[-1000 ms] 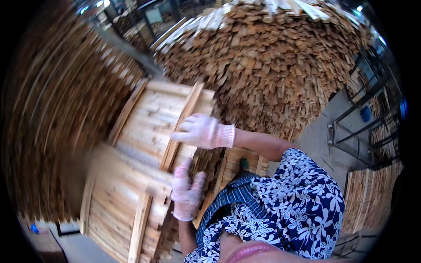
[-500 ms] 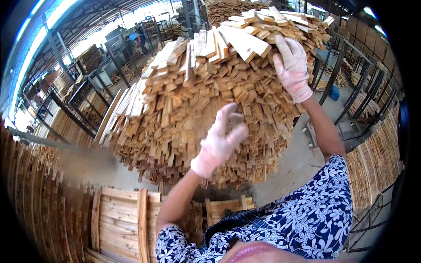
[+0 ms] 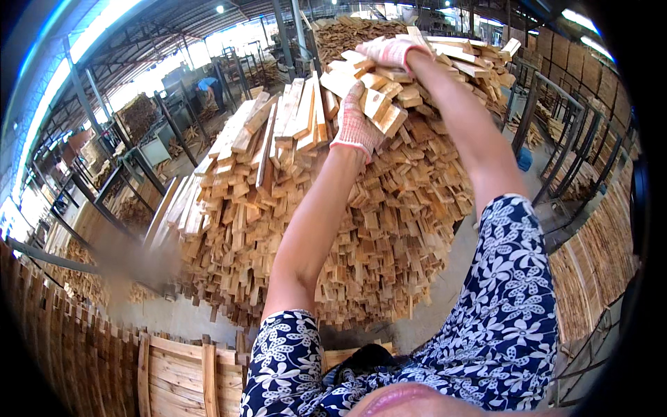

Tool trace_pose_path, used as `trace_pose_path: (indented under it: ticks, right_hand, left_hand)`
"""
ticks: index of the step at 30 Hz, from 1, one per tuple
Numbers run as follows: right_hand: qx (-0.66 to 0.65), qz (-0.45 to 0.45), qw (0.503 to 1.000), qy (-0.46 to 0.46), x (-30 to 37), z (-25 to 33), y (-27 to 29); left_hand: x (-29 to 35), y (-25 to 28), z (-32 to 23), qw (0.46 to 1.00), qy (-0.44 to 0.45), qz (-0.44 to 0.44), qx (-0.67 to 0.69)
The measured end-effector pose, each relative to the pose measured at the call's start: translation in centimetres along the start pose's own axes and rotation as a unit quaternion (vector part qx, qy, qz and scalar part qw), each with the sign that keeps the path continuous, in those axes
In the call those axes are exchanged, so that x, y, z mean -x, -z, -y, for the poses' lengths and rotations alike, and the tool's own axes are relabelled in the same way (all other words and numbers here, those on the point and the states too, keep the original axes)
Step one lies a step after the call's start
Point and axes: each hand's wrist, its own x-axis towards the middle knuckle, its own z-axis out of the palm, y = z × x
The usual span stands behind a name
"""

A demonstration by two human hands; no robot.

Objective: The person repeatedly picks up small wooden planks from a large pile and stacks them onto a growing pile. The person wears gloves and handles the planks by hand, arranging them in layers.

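Up at the top of the big heap of short wooden slats [image 3: 361, 208], that's where both my hands are. No box or bin holds this wood: the slats lie loose, stacked high on the concrete floor [image 3: 445, 292], spilling down to its foot. Off to the far right, flat slats stand packed in metal racks [image 3: 590, 257], and a wooden pallet [image 3: 180, 372] leans at the lower left, its boards nailed across uprights.

My left hand [image 3: 356, 121], in a knitted work glove, is pressed against the slats near the crest, fingers curled around the end of one pale slat [image 3: 379, 108]; the grip looks closed on it, though the fingertips are tucked behind the wood. My right hand [image 3: 392, 50], gloved too, sits higher, right on the top layer, fingers bent over the slat ends there. How tight that grip is, I cannot tell; the glove is turned away and the palm is hidden.

My flowered sleeves [image 3: 514, 292] fill the lower right and cover the base of the heap. Far back at the upper left, another person in blue [image 3: 207, 85] bends over more wood, too small to make out. The left edge blurs into a smear.
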Motion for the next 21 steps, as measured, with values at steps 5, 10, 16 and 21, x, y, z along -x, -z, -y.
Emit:
trace_pose_path:
  ticks: [5, 10, 16, 21]
  right_hand:
    - [0.043, 0.01, 0.999, 0.011, -1.5, 1.6, -4.7]
    - [0.019, 0.021, 0.995, 0.096, 1.6, 3.9, -5.0]
    - [-0.032, 0.085, 0.992, 0.091, 8.9, 11.3, -2.3]
    - [-0.091, 0.156, 0.983, -0.037, 13.5, 15.4, -3.4]
  left_hand:
    - [-1.2, 0.9, 0.1, 0.998, -0.045, 0.037, 0.026]
    - [-0.8, 2.0, 0.2, 0.998, -0.052, -0.026, 0.008]
    - [2.2, -0.1, -0.3, 0.986, -0.05, -0.124, 0.1]
    - [10.8, 0.2, -0.5, 0.994, 0.002, -0.109, 0.011]
